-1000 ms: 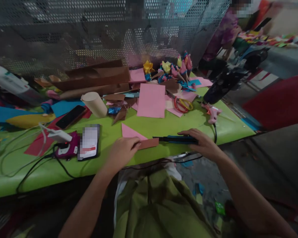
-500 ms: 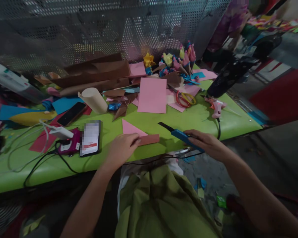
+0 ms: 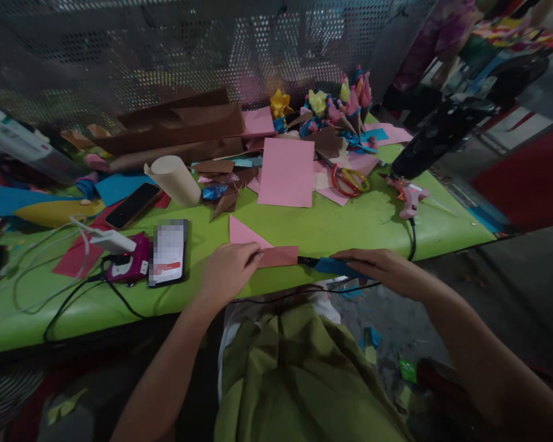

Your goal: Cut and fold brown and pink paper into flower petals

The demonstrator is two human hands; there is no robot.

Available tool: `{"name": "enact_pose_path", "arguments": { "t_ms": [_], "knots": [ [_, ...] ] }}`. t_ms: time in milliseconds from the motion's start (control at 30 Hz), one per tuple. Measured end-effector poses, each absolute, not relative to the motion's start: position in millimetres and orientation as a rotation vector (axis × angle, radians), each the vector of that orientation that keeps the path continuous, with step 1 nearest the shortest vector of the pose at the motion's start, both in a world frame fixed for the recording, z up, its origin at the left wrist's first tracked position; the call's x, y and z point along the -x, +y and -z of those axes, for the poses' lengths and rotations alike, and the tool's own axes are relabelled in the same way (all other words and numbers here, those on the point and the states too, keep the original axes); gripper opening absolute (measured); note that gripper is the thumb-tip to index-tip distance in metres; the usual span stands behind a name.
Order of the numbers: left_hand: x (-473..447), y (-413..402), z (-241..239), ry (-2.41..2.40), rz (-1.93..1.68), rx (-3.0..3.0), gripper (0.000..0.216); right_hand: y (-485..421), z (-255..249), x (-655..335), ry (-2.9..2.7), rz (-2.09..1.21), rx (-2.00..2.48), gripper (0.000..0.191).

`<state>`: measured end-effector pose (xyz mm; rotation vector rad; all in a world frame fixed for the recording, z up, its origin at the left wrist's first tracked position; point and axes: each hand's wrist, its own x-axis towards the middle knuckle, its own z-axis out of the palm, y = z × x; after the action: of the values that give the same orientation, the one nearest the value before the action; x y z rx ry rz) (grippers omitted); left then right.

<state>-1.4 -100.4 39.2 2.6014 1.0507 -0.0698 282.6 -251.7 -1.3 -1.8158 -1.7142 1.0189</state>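
Observation:
My left hand (image 3: pixel 233 269) is closed on a folded pink paper (image 3: pixel 280 256) near the table's front edge, fingertips pinching its left part. A triangular flap of the paper (image 3: pixel 245 234) sticks up behind the strip-like fold. In my right hand (image 3: pixel 378 265) is a blue box cutter (image 3: pixel 334 267), held from above with its dark blade out and pointing left. The blade meets the right end of the fold; how far it reaches between the layers is hidden. Behind both hands lies a flat pink sheet (image 3: pixel 286 173).
On the green table (image 3: pixel 203 294) stand a paper tube (image 3: pixel 175 181), scissors (image 3: pixel 350 180) and a pink glue gun (image 3: pixel 411 199). A lit phone (image 3: pixel 168 253) and corded magenta adapter (image 3: pixel 131 261) lie left. Paper flowers (image 3: pixel 345 110) stand at the back. A cable (image 3: pixel 304 291) runs along the front edge.
My right hand has moved the box cutter left and turned it flatter, so its blade now meets the paper's right end. My left hand keeps its hold on the paper.

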Motion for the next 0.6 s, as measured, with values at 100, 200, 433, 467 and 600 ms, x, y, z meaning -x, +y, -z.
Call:
{"name": "enact_pose_path", "arguments": {
  "t_ms": [100, 200, 433, 467, 600],
  "knots": [
    [-0.8, -100.2, -32.1, 1.089, 0.039, -2.677, 0.022, -252.7, 1.3, -283.3, -1.786, -0.963, 1.822, 0.044],
    [-3.8, -101.2, -21.8, 1.107, -0.035, -2.772, 0.021, -254.8, 1.0, -281.8, -1.864, -0.886, 1.84, 0.045],
    [-7.9, -108.3, 5.7, 1.172, -0.407, -2.959, 0.036, -260.8, 2.9, -275.9, -1.974, -0.773, 1.896, 0.045],
    [-7.2, -108.9, 10.2, 1.144, -0.465, -2.959, 0.04, -261.5, 3.8, -275.9, -1.979, -0.757, 1.888, 0.044],
    [-2.0, -108.9, 26.1, 0.807, -0.542, -2.859, 0.05, -263.8, 7.9, -276.4, -1.986, -0.698, 1.862, 0.043]
  ]
}}
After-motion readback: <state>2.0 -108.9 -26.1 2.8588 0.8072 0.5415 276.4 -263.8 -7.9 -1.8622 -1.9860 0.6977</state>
